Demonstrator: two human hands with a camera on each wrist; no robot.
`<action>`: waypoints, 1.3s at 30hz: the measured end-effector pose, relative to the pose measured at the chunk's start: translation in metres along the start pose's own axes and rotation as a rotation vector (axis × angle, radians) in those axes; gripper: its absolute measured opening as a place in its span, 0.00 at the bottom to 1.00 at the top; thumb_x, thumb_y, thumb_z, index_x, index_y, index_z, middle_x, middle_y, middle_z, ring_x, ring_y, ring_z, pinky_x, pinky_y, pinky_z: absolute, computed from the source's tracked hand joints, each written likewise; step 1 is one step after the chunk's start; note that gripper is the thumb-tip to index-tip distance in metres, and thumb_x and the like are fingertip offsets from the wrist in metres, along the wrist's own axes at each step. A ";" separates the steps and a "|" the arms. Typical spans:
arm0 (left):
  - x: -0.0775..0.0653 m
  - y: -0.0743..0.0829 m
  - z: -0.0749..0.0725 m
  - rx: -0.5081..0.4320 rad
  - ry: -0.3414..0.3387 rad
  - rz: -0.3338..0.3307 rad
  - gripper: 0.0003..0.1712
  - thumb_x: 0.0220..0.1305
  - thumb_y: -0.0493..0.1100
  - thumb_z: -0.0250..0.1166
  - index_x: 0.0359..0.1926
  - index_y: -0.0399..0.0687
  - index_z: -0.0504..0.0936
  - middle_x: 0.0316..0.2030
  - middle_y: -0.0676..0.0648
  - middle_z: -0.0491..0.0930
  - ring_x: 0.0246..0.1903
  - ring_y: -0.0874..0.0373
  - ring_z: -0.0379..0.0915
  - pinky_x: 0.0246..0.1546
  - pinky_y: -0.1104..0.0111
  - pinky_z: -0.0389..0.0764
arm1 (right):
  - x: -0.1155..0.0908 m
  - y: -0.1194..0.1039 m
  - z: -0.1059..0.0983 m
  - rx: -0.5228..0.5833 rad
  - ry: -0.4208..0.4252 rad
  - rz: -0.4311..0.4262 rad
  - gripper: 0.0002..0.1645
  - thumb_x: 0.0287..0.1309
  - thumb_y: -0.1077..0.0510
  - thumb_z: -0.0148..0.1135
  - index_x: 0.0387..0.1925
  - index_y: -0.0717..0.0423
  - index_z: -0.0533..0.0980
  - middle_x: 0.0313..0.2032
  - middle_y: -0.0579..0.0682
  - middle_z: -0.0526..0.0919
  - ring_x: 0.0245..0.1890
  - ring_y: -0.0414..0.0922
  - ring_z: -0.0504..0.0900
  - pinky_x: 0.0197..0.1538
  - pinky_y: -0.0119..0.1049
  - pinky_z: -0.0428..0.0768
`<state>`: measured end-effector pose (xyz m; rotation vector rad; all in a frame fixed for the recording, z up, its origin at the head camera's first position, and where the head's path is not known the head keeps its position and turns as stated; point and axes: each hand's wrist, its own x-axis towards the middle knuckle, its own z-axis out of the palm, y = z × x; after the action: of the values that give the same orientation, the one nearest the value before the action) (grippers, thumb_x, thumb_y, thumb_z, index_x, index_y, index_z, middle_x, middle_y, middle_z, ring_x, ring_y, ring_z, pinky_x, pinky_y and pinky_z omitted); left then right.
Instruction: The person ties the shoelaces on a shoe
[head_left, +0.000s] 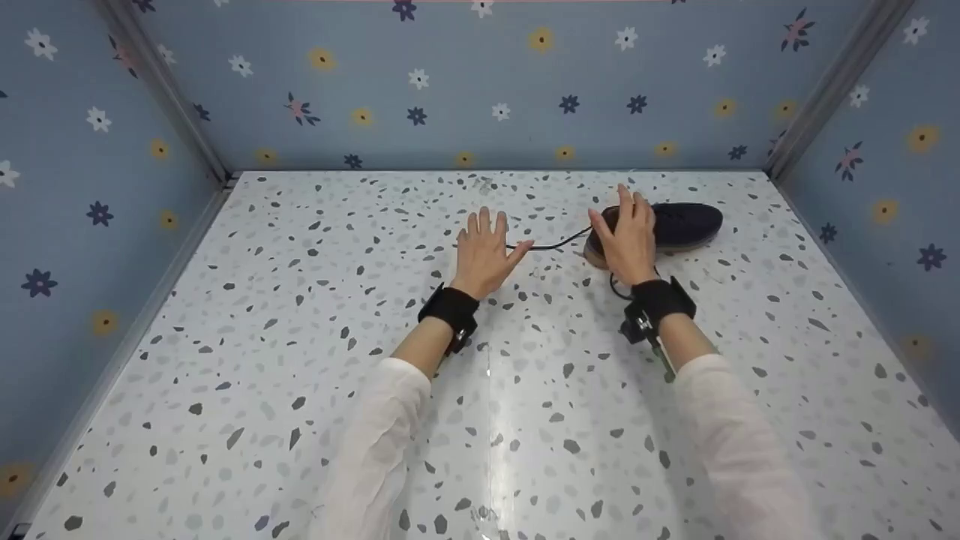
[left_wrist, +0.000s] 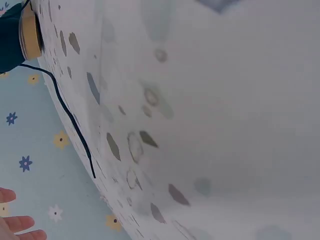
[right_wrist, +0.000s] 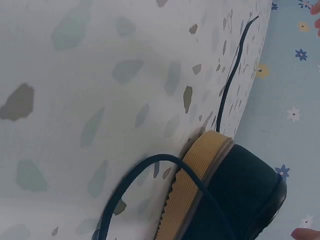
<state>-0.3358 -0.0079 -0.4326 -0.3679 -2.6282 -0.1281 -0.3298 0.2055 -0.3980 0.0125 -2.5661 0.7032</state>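
A dark shoe [head_left: 688, 223] with a tan ribbed sole [right_wrist: 187, 200] lies on the speckled table, its toe toward the right. My right hand [head_left: 631, 238] is over the heel end, fingers spread and straight. From the shoe a long dark lace [head_left: 553, 247] runs left across the tabletop; its tip shows in the right wrist view. Another stretch of lace [right_wrist: 142, 167] arcs off the shoe near my right wrist. My left hand [head_left: 482, 256], fingers fanned out, overlaps the lace's left end in the head view. Its fingertips [left_wrist: 22, 223] hold nothing in the left wrist view.
Blue flowered panels [head_left: 480, 90] wall the table [head_left: 300, 300] at the back, left and right, with metal posts [head_left: 832, 82] at the corners. Black straps with small cameras [head_left: 450, 311] sit on both wrists.
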 end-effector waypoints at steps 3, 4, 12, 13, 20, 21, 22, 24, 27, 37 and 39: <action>0.003 0.010 0.002 -0.012 -0.008 0.026 0.40 0.40 0.68 0.27 0.48 0.45 0.53 0.45 0.38 0.50 0.43 0.47 0.46 0.32 0.59 0.58 | 0.002 0.008 -0.005 0.005 -0.002 0.044 0.35 0.38 0.36 0.36 0.50 0.40 0.41 0.50 0.51 0.44 0.48 0.43 0.39 0.42 0.41 0.51; 0.004 0.014 0.002 -0.017 -0.012 0.035 0.40 0.40 0.68 0.27 0.48 0.46 0.53 0.44 0.39 0.50 0.43 0.47 0.46 0.31 0.60 0.59 | 0.002 0.010 -0.006 0.005 -0.005 0.062 0.35 0.38 0.36 0.36 0.50 0.40 0.41 0.50 0.51 0.44 0.48 0.43 0.38 0.42 0.41 0.51; 0.006 0.043 0.008 -0.151 -0.080 0.081 0.38 0.42 0.66 0.29 0.49 0.47 0.51 0.45 0.42 0.50 0.42 0.51 0.48 0.30 0.64 0.61 | 0.003 0.030 -0.012 0.029 -0.034 0.183 0.37 0.38 0.35 0.34 0.51 0.44 0.41 0.50 0.54 0.42 0.48 0.47 0.37 0.43 0.43 0.49; 0.006 0.046 0.009 -0.176 -0.100 0.084 0.38 0.42 0.66 0.29 0.49 0.47 0.50 0.45 0.43 0.50 0.43 0.51 0.48 0.30 0.65 0.61 | 0.002 0.031 -0.011 0.030 -0.037 0.192 0.37 0.38 0.35 0.33 0.51 0.44 0.40 0.50 0.55 0.42 0.48 0.48 0.37 0.43 0.43 0.48; 0.009 0.070 0.015 -0.493 -0.271 0.084 0.36 0.44 0.64 0.31 0.51 0.46 0.46 0.48 0.45 0.47 0.46 0.55 0.42 0.39 0.68 0.54 | 0.002 0.044 -0.009 0.046 -0.053 0.270 0.40 0.36 0.34 0.34 0.51 0.48 0.39 0.49 0.58 0.41 0.47 0.51 0.38 0.43 0.43 0.47; 0.010 0.073 0.015 -0.547 -0.294 0.080 0.36 0.44 0.63 0.31 0.51 0.46 0.46 0.48 0.46 0.47 0.46 0.55 0.42 0.40 0.69 0.53 | 0.001 0.045 -0.009 0.049 -0.062 0.287 0.41 0.36 0.34 0.33 0.51 0.49 0.38 0.49 0.58 0.41 0.47 0.52 0.37 0.43 0.44 0.47; 0.010 0.076 0.016 -0.591 -0.315 0.076 0.35 0.45 0.63 0.31 0.51 0.46 0.45 0.48 0.46 0.47 0.46 0.57 0.42 0.40 0.70 0.51 | 0.001 0.046 -0.009 0.052 -0.073 0.302 0.42 0.36 0.34 0.33 0.51 0.49 0.37 0.49 0.58 0.40 0.47 0.52 0.37 0.43 0.44 0.46; 0.011 0.082 0.018 -0.662 -0.351 0.069 0.35 0.45 0.63 0.30 0.51 0.46 0.44 0.49 0.47 0.46 0.47 0.58 0.41 0.41 0.71 0.50 | 0.001 0.048 -0.009 0.060 -0.092 0.324 0.43 0.36 0.34 0.33 0.51 0.51 0.36 0.50 0.59 0.38 0.47 0.53 0.37 0.43 0.44 0.46; 0.014 0.090 0.021 -0.733 -0.366 0.071 0.36 0.45 0.62 0.30 0.51 0.45 0.44 0.49 0.47 0.47 0.47 0.60 0.41 0.42 0.72 0.48 | -0.001 0.050 -0.009 0.062 -0.108 0.340 0.44 0.36 0.33 0.32 0.51 0.54 0.36 0.49 0.60 0.37 0.47 0.55 0.37 0.43 0.45 0.46; 0.018 0.106 0.028 -0.815 -0.373 0.085 0.34 0.47 0.60 0.30 0.51 0.42 0.45 0.49 0.45 0.47 0.47 0.63 0.41 0.42 0.74 0.46 | -0.002 0.056 -0.007 0.073 -0.126 0.363 0.48 0.35 0.34 0.34 0.50 0.61 0.36 0.49 0.62 0.35 0.47 0.55 0.38 0.43 0.44 0.45; 0.019 0.108 0.028 -0.820 -0.386 0.088 0.34 0.47 0.60 0.29 0.51 0.42 0.45 0.50 0.46 0.46 0.47 0.63 0.40 0.42 0.75 0.46 | -0.002 0.056 -0.008 0.069 -0.139 0.367 0.48 0.35 0.34 0.34 0.50 0.63 0.35 0.49 0.62 0.34 0.47 0.55 0.37 0.44 0.44 0.45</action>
<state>-0.3340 0.1041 -0.4457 -0.8407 -2.8006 -1.2274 -0.3317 0.2580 -0.4198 -0.4096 -2.7050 0.9545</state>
